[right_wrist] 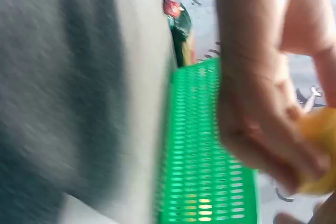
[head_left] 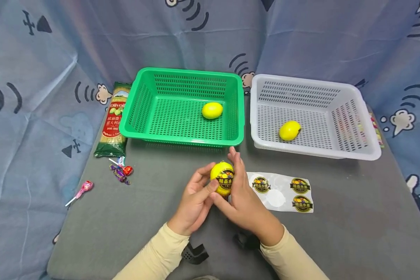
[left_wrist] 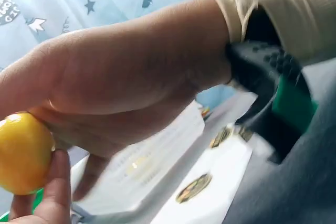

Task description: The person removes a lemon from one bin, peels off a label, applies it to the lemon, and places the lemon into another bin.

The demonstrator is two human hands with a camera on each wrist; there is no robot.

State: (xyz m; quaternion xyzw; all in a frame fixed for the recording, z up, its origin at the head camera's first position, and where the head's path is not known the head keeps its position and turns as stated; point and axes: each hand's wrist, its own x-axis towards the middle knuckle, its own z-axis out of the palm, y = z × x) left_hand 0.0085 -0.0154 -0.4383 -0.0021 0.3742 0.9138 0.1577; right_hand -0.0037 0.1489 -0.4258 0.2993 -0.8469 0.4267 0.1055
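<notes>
Just in front of the body, my left hand [head_left: 195, 198] holds a yellow lemon [head_left: 217, 170] between thumb and fingers. A round black-and-gold sticker [head_left: 225, 179] with printed characters lies on the lemon's side. My right hand [head_left: 246, 200] is against the lemon's right side, its fingers extended upward and its thumb near the lower part of the fruit. In the left wrist view the lemon [left_wrist: 23, 153] shows at the left edge, its sticker out of sight. The right wrist view is blurred. To the right of the hands lies a white sticker sheet [head_left: 282, 182] with three stickers and a blank round spot.
A green basket [head_left: 182, 140] holds one lemon [head_left: 212, 111]. Beside it, a white basket [head_left: 318, 152] holds another lemon [head_left: 289, 130] with a dark patch at its edge. At left lie a pasta bag [head_left: 112, 120], a pink lollipop [head_left: 85, 186] and several wrapped sweets [head_left: 119, 174].
</notes>
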